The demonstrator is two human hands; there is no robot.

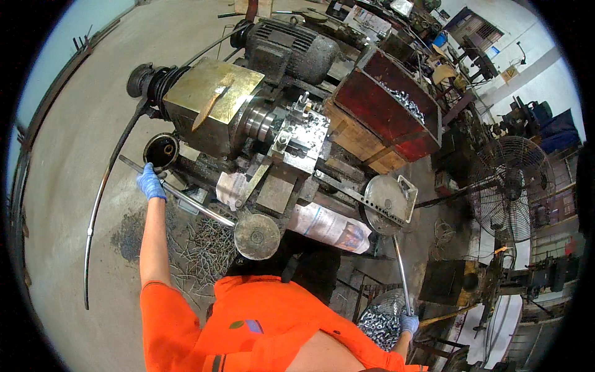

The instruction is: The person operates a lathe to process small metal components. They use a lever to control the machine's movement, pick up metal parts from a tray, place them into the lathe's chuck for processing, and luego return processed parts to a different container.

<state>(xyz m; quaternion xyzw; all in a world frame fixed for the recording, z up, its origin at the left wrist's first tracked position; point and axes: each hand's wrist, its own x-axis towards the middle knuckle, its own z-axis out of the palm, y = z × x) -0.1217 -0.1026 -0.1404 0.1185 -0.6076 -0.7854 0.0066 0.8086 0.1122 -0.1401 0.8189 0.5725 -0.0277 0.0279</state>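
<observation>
My left hand (pixel 150 183), in a blue glove, is wrapped round a long steel lever (pixel 201 208) whose near end meets a round metal disc (pixel 256 237). Low at the right, my gloved right hand (pixel 409 323) is closed on the lower end of a second steel lever (pixel 401 266). That lever comes down from beside a larger round plate (pixel 385 195). Between the two stands a lathe-like machine with a chuck (pixel 259 123) and a shiny, chip-strewn tool block (pixel 300 141). A wooden-handled brush or scraper (pixel 209 108) lies on its brass-coloured cover (pixel 217 87).
A red bin (pixel 384 102) of small metal parts stands behind the machine at right. A basket of shiny parts (pixel 379 325) sits beside my right hand. Metal scraps (pixel 207 251) cover the floor below my left arm. A motor (pixel 291 49) and a caged fan (pixel 511 189) stand farther off.
</observation>
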